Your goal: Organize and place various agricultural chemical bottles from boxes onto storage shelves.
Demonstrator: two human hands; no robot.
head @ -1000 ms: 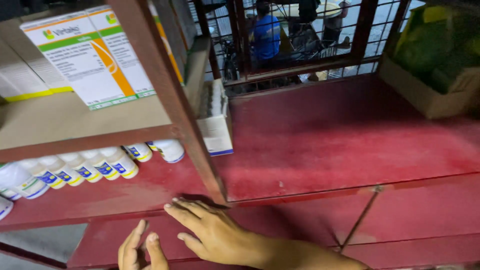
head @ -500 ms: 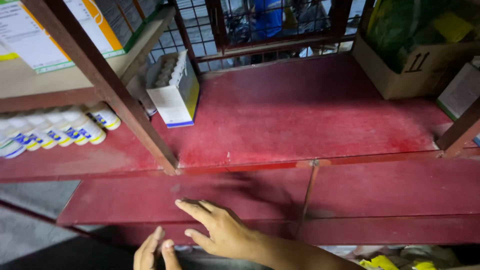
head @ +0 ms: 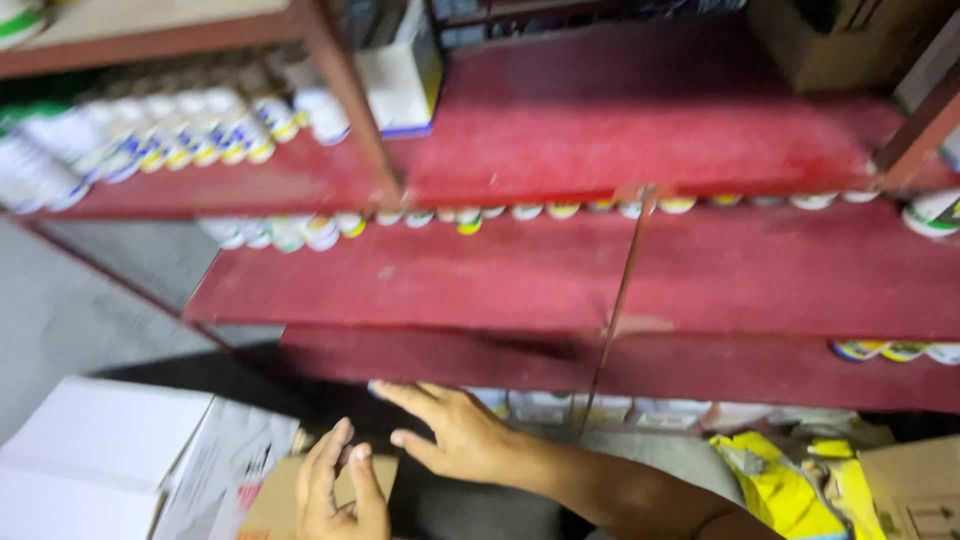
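Since 0.5 seconds earlier, the view had dropped, bringing 2 lower red shelves [head: 520, 275] and floor boxes into sight. At far left lay a white box [head: 90, 460], beside a brown carton [head: 275, 495]. Over that carton hovered the left hand [head: 340, 490], fingers loose, holding nothing. Beside it, the right hand [head: 455, 430] spread open, empty, near the lowest shelf edge. White bottles [head: 180, 135] with blue-yellow labels lined the upper shelf; crumpled yellow packaging [head: 780, 490] lay right.

Bottles [head: 160, 140] lie on the shelf [head: 650, 140], left of a box [head: 400, 75].
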